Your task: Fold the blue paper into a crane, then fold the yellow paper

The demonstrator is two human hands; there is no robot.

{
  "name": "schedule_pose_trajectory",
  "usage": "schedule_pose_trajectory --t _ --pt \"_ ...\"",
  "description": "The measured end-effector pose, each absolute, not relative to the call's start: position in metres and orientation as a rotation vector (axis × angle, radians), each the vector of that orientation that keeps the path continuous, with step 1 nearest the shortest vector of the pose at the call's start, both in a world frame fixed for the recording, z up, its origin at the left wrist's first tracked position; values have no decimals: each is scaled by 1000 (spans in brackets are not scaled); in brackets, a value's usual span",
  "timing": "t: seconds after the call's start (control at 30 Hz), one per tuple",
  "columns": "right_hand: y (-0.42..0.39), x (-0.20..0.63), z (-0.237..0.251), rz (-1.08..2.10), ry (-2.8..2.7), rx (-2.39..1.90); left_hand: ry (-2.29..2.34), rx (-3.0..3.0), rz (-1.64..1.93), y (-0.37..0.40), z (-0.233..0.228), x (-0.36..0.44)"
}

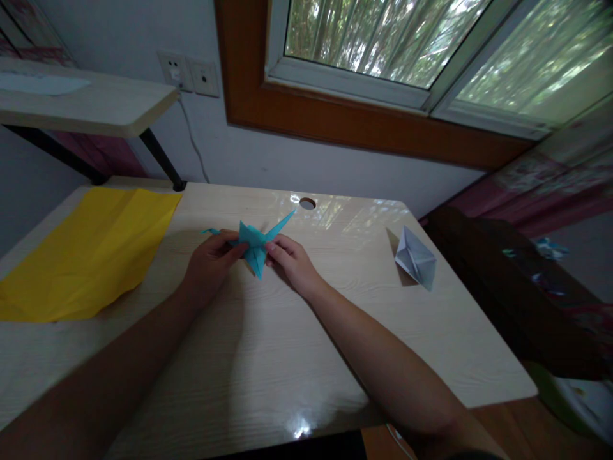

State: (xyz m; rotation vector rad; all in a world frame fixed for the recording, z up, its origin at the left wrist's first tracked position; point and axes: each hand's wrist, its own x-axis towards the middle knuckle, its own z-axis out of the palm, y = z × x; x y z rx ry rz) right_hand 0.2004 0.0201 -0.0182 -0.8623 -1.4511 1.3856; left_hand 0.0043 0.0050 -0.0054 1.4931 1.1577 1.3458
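Bird of folded turquoise paper (255, 246), sharp-pointed, right between the hands over the pale wood-grain tabletop (297, 345)! Left hand (208, 255) pinching one side, thumb on the paper; right hand (293, 260) gripping the other, at the base of a long straight spike. Looks like shaping work, the main folds apparently made. Next move probably calls for a light, even pull or press, neither side tearing. Left of the hands, a creased yellow paper sheet (90, 255); well to their right, a folded white paper piece (416, 257).
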Motion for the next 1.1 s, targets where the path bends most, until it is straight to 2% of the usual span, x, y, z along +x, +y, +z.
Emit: schedule_pose_trajectory --t 0.43,0.67,0.83,0.97,1.1 --pt "22 201 -26 1273 -1532 -908 1254 1664 1289 4 -16 3" --pt "27 200 -29 1255 -1451 -900 1281 1821 1383 3 -16 1" --pt "28 202 -24 1142 -1487 -852 1192 1873 1556 4 -20 5" --pt "26 201 -21 1148 -1441 -821 1080 1855 1555 5 -21 7" --pt "25 200 -22 1149 -1395 -845 1069 2088 1536 4 -15 4"
